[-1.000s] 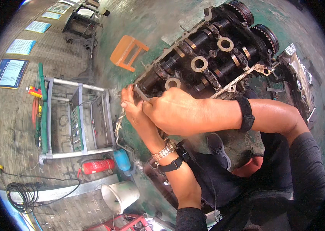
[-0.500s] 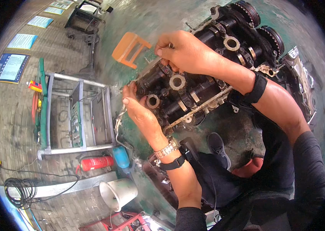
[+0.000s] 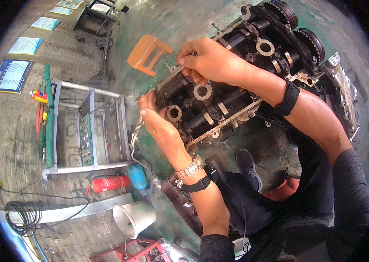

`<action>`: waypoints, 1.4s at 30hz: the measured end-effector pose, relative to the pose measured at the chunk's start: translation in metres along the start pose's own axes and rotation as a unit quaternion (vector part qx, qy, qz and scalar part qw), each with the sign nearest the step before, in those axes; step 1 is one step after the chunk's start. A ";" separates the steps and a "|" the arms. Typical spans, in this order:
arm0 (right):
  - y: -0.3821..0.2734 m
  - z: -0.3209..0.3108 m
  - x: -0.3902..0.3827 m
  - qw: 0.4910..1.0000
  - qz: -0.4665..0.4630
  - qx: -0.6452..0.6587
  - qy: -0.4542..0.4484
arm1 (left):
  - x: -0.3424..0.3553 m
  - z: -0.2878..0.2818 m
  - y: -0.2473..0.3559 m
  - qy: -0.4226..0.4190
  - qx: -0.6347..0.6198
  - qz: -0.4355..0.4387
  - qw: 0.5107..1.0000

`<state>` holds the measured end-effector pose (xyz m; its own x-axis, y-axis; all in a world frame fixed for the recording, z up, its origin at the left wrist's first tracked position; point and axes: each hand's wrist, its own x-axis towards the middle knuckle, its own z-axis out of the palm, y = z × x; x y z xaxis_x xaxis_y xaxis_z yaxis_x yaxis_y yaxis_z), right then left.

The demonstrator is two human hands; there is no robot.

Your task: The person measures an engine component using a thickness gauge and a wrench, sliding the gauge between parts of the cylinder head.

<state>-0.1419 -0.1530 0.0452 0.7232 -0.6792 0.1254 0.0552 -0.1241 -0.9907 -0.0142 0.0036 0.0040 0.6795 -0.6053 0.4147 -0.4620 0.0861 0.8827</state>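
Black engine head (image 3: 236,96) lies under right hand (image 3: 208,62), left hand (image 3: 162,127) at one end.

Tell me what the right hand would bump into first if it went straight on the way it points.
From this view, the right hand would likely reach the orange stool first. Depth is unclear: the stool seems to stand lower, so the hand might pass over it.

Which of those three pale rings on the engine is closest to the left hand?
The lower-left ring, just beside the left hand; the middle ring and upper-right ring sit farther off.
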 end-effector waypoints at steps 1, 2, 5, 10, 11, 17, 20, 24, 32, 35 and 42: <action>0.000 0.000 0.000 1.000 0.015 0.003 0.002 | 0.000 0.000 0.000 -0.001 -0.006 -0.002 1.000; 0.000 0.000 0.000 1.000 0.011 0.011 -0.002 | 0.001 0.000 -0.001 -0.002 -0.013 -0.003 1.000; -0.001 0.000 0.001 1.000 0.020 0.021 -0.001 | 0.001 -0.001 -0.002 -0.006 -0.017 -0.007 1.000; -0.003 -0.002 0.002 0.999 0.027 0.026 -0.018 | 0.001 0.001 -0.002 -0.004 -0.014 0.007 1.000; -0.003 -0.003 0.002 0.999 0.018 0.029 -0.017 | 0.001 0.001 -0.002 -0.001 -0.019 0.006 1.000; -0.002 -0.001 0.004 1.000 0.009 0.026 0.000 | 0.001 0.002 0.000 0.003 -0.013 -0.009 1.000; -0.001 0.002 0.005 0.998 -0.004 -0.041 0.036 | 0.002 0.002 0.000 0.006 -0.007 -0.002 1.000; 0.004 0.005 0.007 0.989 -0.031 -0.120 0.082 | 0.002 0.002 -0.001 0.005 -0.001 -0.003 1.000; 0.021 0.010 0.013 0.907 -0.262 -0.296 0.146 | 0.003 -0.001 -0.002 -0.019 -0.007 0.007 1.000; 0.024 0.008 0.013 0.892 -0.296 -0.317 0.129 | 0.003 0.000 -0.002 -0.013 -0.002 -0.003 1.000; 0.023 0.004 0.016 0.920 -0.209 -0.319 0.085 | 0.004 0.001 -0.004 -0.012 -0.010 0.001 1.000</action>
<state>-0.1267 -0.1640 0.0243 0.6093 -0.5721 0.5491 -0.1502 -0.7632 -0.6285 -0.0104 0.0005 0.0022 0.6654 -0.6233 0.4107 -0.4514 0.1022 0.8864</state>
